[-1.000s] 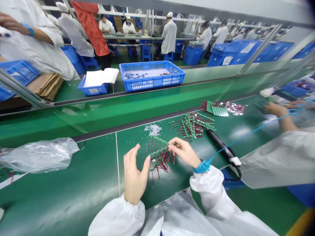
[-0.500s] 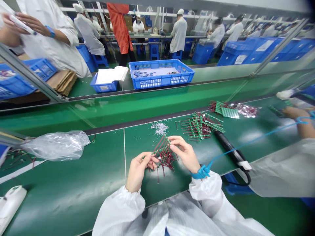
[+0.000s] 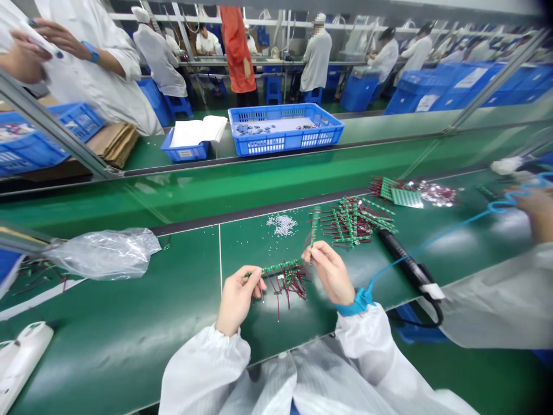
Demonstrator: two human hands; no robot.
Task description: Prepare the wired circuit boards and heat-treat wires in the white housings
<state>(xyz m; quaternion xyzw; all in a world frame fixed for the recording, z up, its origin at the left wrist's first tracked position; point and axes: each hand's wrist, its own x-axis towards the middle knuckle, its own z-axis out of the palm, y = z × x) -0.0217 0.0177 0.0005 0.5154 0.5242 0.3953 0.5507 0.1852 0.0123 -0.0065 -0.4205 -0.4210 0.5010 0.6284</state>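
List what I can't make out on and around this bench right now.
All in the head view:
- Left strip: partly hidden by the left hand.
- Right strip: blurred, partly covered by the right hand.
- White bits: too small to identify.
- White object: cut off by the left edge.
- Co-worker's hand: blurred, cut off by the right edge.

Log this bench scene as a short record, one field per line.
left hand: pinching one end of a green strip
right hand: pinching a second strip, blurred
right wrist: blue strap
beyond hands: white bits, scattered
right of bits: strip pile
right of right hand: black tool
far left: clear bag
across the line: blue basket
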